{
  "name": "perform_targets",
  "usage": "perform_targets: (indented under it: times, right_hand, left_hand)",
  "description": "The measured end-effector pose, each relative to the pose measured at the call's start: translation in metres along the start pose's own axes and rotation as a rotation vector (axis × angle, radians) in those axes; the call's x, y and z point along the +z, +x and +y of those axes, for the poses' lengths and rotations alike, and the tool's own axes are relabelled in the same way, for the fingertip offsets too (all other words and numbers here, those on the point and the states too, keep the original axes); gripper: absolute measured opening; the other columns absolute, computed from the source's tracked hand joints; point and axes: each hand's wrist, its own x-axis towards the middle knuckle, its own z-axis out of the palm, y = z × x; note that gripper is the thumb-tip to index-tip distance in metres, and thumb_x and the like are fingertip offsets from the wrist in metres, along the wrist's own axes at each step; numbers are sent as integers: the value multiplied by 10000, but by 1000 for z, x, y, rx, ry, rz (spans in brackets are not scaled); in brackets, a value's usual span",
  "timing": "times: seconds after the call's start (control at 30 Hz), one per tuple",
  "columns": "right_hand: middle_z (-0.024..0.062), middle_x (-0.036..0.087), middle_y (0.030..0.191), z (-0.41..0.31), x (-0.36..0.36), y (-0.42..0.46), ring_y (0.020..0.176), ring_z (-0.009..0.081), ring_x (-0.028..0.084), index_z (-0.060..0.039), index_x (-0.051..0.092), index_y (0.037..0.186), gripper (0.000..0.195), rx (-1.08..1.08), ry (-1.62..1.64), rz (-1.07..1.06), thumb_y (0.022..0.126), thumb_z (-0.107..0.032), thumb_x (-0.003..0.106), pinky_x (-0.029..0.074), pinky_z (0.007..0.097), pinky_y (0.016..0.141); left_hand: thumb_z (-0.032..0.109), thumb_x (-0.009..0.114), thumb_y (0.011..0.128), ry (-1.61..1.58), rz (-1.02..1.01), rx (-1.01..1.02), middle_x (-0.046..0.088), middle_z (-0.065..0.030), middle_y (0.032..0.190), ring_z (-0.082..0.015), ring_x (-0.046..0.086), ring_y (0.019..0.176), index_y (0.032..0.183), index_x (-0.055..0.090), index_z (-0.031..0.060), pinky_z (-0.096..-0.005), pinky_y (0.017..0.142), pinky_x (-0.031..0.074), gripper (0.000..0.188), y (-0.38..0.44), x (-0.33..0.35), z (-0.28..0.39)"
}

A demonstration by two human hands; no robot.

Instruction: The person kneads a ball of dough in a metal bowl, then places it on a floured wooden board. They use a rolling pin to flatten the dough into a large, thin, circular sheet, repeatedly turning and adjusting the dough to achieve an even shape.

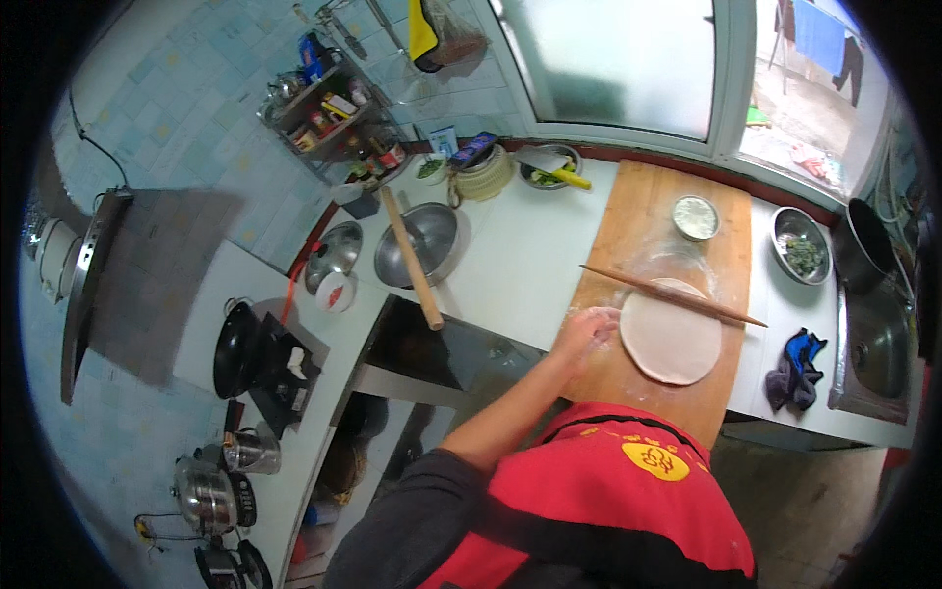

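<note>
A flat round sheet of dough (671,342) lies on a flour-dusted wooden board (640,199). Across its far part rests a tapered wooden rolling pin (673,296), slanting down to the right, with no hand on it. My left hand (592,327) is low over the board, close to the dough's left edge. Its fingers are partly curled and blurred, so I cannot tell whether they hold anything. My right hand is out of view. Farther back on the board stands a bowl of white flour (695,218).
Right of the board are a metal bowl with chopped greens (802,254), a dark cloth (795,372) and a sink (876,353). To the left, a long wooden rod (411,258) lies across a metal basin (438,232), overhanging the counter edge. A yellow-handled cleaver (563,173) rests on another bowl.
</note>
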Motion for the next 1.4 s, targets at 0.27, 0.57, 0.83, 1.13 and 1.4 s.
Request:
perform_targets:
  times: [0.27,0.57,0.83,1.13,1.4]
  right_hand:
    - [106,614,1127,-237,-136,7,1020,185,588,-41,589,1174,339,-631,475,394,957,-288,504,449,322,915]
    - [96,633,1092,-309,93,71,980,169,611,-41,595,1160,349,-446,806,-317,978,-313,474,469,314,888]
    - [190,516,1292,-97,351,101,1224,298,475,-1,514,1240,421,-413,-231,-367,947,-303,495,358,435,1042]
    - [222,387,1418,-60,356,50,1304,359,386,-11,433,1329,612,-256,-423,-336,801,-282,584,290,425,1101]
    - [207,411,1408,-25,295,-39,1284,354,422,-27,420,1357,620,-270,-400,-323,764,-186,508,322,471,1077]
  left_hand:
    - [173,555,907,-88,32,-120,615,-93,1108,-241,579,1014,1131,582,20,-374,948,447,272,45,14,-3]
    - [94,520,880,149,217,87,625,-81,1031,-178,593,954,1087,601,41,-330,815,483,228,126,-9,-31]
    - [158,594,823,1159,372,602,489,-229,1276,-352,456,1195,1203,527,-11,-427,1010,372,421,228,7,-19]
    - [328,599,846,1477,343,419,268,-223,1494,-356,226,1394,1429,275,-18,-438,1157,152,752,187,9,-37]
    - [301,562,839,1628,-182,638,372,-217,1443,-354,344,1349,1394,361,-19,-468,1135,229,672,67,-33,-48]
